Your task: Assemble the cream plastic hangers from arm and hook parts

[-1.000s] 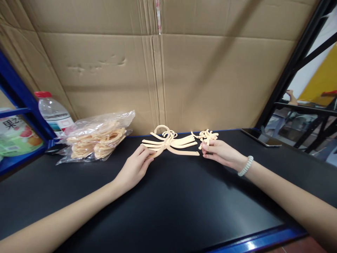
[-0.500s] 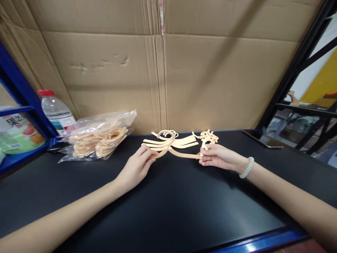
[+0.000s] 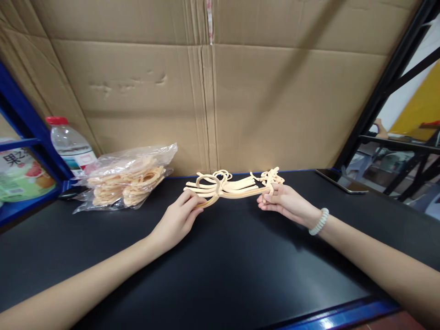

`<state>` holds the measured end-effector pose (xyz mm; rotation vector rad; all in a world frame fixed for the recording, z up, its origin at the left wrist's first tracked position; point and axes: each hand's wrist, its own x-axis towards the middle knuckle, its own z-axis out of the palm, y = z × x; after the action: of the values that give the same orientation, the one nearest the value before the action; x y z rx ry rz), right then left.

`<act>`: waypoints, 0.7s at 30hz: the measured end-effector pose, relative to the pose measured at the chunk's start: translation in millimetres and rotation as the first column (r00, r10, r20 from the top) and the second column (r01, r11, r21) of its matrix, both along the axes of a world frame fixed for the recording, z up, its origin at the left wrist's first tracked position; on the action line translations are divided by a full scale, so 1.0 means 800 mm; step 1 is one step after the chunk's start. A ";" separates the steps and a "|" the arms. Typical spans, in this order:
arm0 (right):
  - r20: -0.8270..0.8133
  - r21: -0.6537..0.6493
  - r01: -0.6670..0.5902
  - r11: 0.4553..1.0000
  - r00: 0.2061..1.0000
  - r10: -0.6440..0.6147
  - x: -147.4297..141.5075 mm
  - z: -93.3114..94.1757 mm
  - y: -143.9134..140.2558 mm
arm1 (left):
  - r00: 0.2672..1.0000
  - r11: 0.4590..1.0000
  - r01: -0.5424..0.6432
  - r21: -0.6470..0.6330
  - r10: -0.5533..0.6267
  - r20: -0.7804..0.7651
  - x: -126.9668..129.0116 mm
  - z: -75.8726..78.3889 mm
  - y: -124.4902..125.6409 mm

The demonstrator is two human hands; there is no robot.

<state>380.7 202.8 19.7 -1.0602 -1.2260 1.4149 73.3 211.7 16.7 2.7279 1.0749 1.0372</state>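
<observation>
Both hands hold one cream plastic hanger [image 3: 233, 194] just above the black surface [image 3: 220, 266]: the left hand [image 3: 177, 217] has its fingers pinched on the left end of the hanger's bar, and the right hand [image 3: 280, 201], with a white coiled band on its wrist, has its fingers closed on the right end, seemingly together with a small cream hook piece [image 3: 267, 188]. The hanger is tilted, raised off a loose pile of like cream hangers [image 3: 223, 183] lying flat behind it against the cardboard wall [image 3: 213, 101]. A little heap of small cream hook pieces [image 3: 273, 175] lies just beyond the right hand. To the left a clear plastic bag of more cream parts [image 3: 127, 181] rests unopened-looking beside a water bottle with a red cap [image 3: 68, 146]. By the look of it, only a handful of hangers are out and the bagful remains, so the work seems early.
</observation>
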 end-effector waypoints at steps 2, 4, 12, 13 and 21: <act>-0.033 0.030 -0.003 1.000 0.999 0.004 0.000 -0.001 0.001 | 1.000 1.000 0.007 -0.004 -0.007 0.001 0.000 0.000 0.000; -0.058 0.065 0.031 0.997 0.998 -0.027 0.003 -0.001 0.003 | 1.000 1.000 0.008 -0.005 -0.008 0.011 0.000 0.000 0.000; 0.037 0.040 -0.013 0.999 0.999 0.012 0.018 0.010 0.006 | 0.999 1.000 -0.007 -0.020 0.008 0.038 -0.002 -0.001 0.000; 0.041 0.024 -0.041 0.999 0.998 0.040 0.017 0.011 0.005 | 0.999 1.000 -0.009 -0.017 0.010 0.037 -0.002 -0.001 0.000; -0.009 -0.104 -0.138 0.985 0.990 0.138 0.013 0.007 0.001 | 0.999 1.000 0.002 -0.003 -0.002 0.032 -0.002 -0.001 0.001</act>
<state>390.7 203.8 25.6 -1.0609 -1.2560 1.6006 71.7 212.4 15.7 2.6997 1.0680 1.0742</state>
